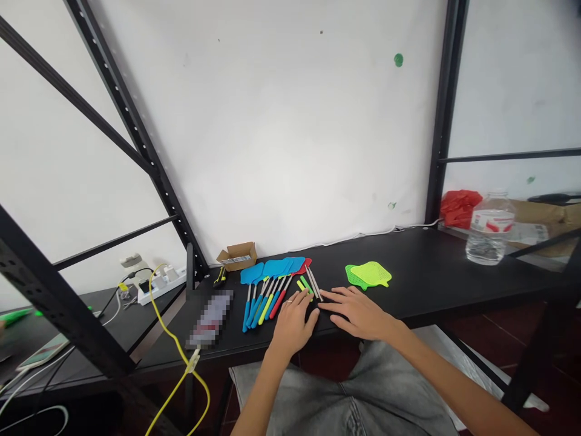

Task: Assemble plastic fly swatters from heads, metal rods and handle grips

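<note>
My left hand lies on the black tabletop with its fingers spread, the fingertips at the lower ends of two loose handles, a yellow one and a green one. It grips nothing that I can see. Fingers stretched out, my right hand rests flat beside thin metal rods, its fingertips close to their near ends. Left of my hands, several fly swatters with blue heads lie side by side, and a red head shows behind them. Two loose swatter heads, one yellow-green and one green, overlap beyond my right hand.
A small open cardboard box and a black-and-yellow tool are at the back left. A blurred-out object and a yellow cable lie left. At the far right stand a plastic bottle and a red bag.
</note>
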`<action>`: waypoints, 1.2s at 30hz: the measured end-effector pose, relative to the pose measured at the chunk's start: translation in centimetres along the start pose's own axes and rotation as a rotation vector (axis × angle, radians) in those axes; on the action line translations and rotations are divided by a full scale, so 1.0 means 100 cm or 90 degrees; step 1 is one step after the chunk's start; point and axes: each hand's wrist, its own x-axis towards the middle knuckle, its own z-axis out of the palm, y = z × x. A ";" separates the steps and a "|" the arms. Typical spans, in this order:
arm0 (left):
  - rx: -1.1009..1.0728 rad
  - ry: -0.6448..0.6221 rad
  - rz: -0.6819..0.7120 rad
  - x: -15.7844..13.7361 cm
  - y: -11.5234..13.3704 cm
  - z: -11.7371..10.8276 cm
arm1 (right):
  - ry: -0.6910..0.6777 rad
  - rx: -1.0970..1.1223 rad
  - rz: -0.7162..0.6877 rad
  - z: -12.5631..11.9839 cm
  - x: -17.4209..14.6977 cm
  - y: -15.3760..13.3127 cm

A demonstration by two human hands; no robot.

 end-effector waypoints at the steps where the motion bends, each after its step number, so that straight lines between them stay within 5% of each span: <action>1: 0.003 0.011 0.002 0.000 0.000 0.000 | -0.001 0.000 0.001 0.000 0.000 -0.001; 12: 0.030 0.094 -0.015 0.000 0.011 -0.006 | 0.014 0.021 0.020 -0.002 0.002 -0.003; 36: 0.087 0.097 -0.015 0.000 0.009 -0.002 | 0.124 0.038 0.118 0.002 0.004 -0.003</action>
